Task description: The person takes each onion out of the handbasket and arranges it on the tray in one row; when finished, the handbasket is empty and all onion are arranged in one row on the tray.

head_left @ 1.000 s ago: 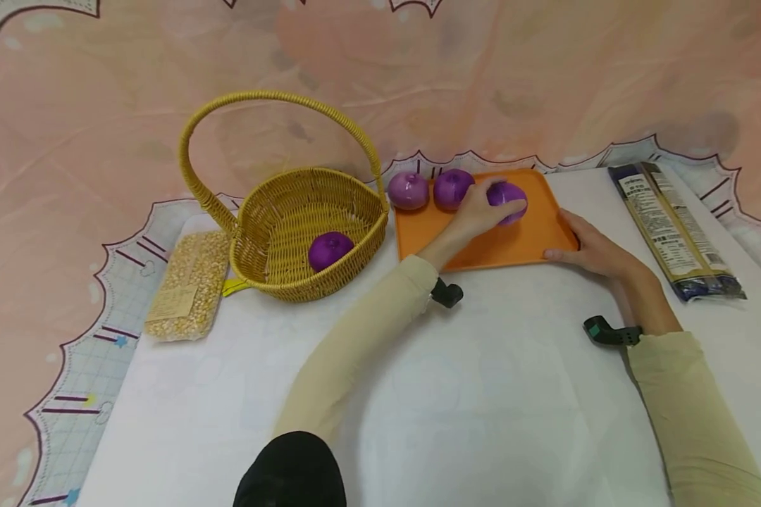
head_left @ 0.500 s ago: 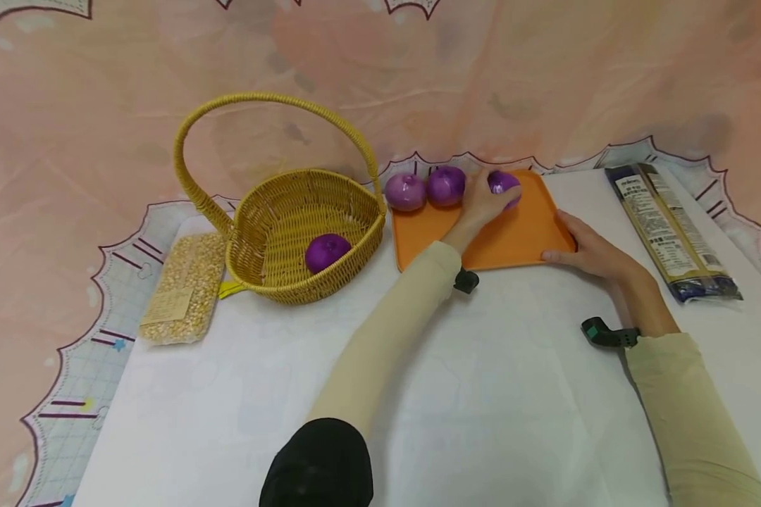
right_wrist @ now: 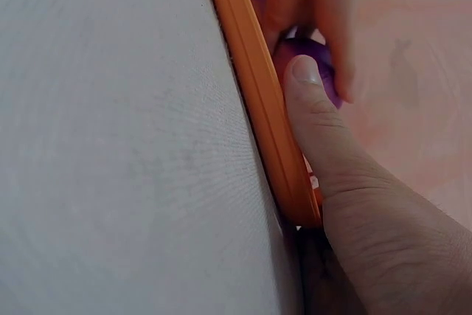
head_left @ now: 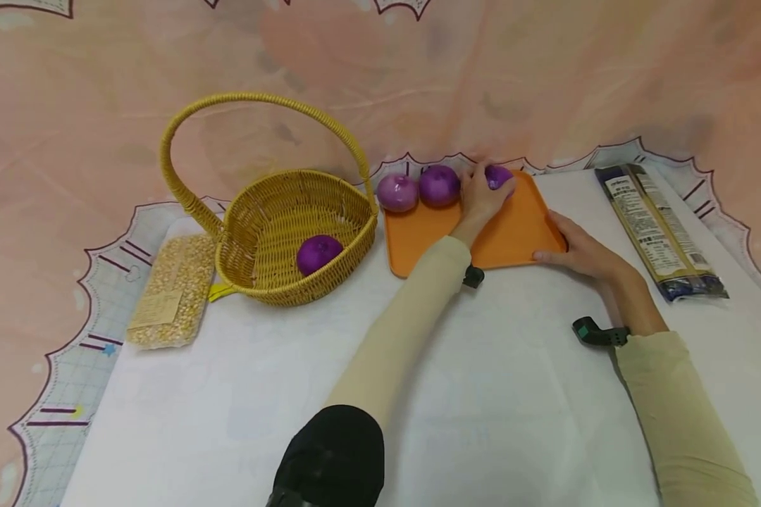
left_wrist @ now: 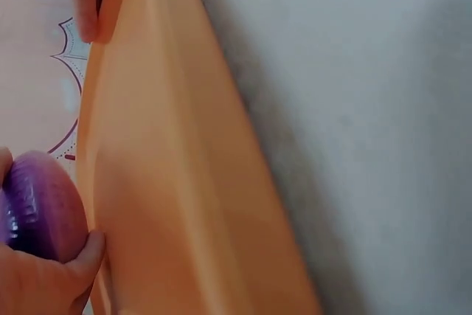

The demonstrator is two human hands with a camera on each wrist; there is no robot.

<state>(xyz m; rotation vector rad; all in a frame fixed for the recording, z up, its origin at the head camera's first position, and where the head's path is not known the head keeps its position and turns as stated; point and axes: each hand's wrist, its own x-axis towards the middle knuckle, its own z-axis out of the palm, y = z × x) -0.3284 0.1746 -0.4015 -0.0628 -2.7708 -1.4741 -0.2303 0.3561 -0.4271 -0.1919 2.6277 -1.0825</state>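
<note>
In the head view my left hand (head_left: 482, 197) grips a purple onion (head_left: 498, 176) at the back of the orange tray (head_left: 514, 243). The hand covers part of this onion; in the left wrist view the thumb and a fingertip lie on opposite sides of the onion (left_wrist: 48, 204). Two more purple onions, a paler one (head_left: 397, 192) and a darker one (head_left: 440, 186), sit side by side at the tray's back left. My right hand (head_left: 586, 250) holds the tray's front right corner, its thumb (right_wrist: 317, 108) over the rim in the right wrist view.
Left of the tray stands a yellow wicker basket (head_left: 266, 232) with a tall arched handle and one purple onion (head_left: 318, 253) inside. A bag of corn kernels (head_left: 174, 292) lies beside it. A long dark packet (head_left: 659, 229) lies at the right.
My left hand has carried the onion a little toward the tray's back edge, its wrist turning so the hand hides more of it. The right hand stays on the tray. The head view shifts slightly.
</note>
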